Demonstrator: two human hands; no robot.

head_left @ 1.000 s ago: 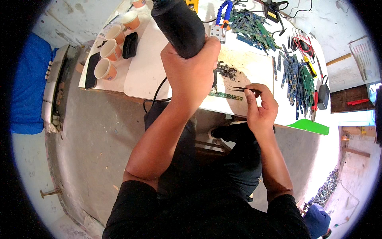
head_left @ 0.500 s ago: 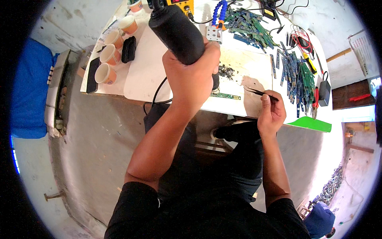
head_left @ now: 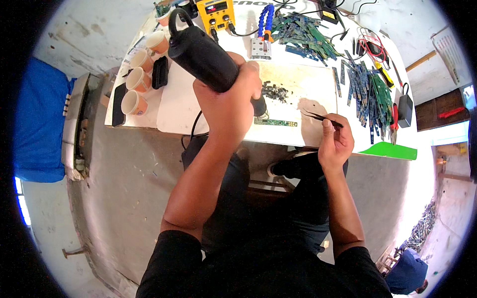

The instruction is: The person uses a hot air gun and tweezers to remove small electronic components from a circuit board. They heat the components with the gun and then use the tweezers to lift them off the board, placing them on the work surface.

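My left hand (head_left: 226,111) is closed around the black body of a hot air gun (head_left: 203,58). Its nozzle end points down beside a narrow green circuit board strip (head_left: 283,122) near the table's front edge. The hand and gun hide the strip's left end. To the right, my right hand (head_left: 336,144) pinches dark, thin-tipped tweezers (head_left: 318,116). Their tips point left, a little apart, to the right of the strip and not touching it. Behind the strip lies a small heap of black chips (head_left: 273,93).
A yellow control station (head_left: 216,15) stands at the back, near a blue jointed hose (head_left: 266,20). Heaps of circuit strips (head_left: 305,35) lie behind and at right (head_left: 370,97). Paper cups (head_left: 134,103) line the left. Red-handled pliers (head_left: 395,119) and a black adapter (head_left: 405,110) lie far right.
The whole view has shifted slightly, showing more of the table's back. Both hands keep their grips, and the gun and tweezers stay near the same places over the table.
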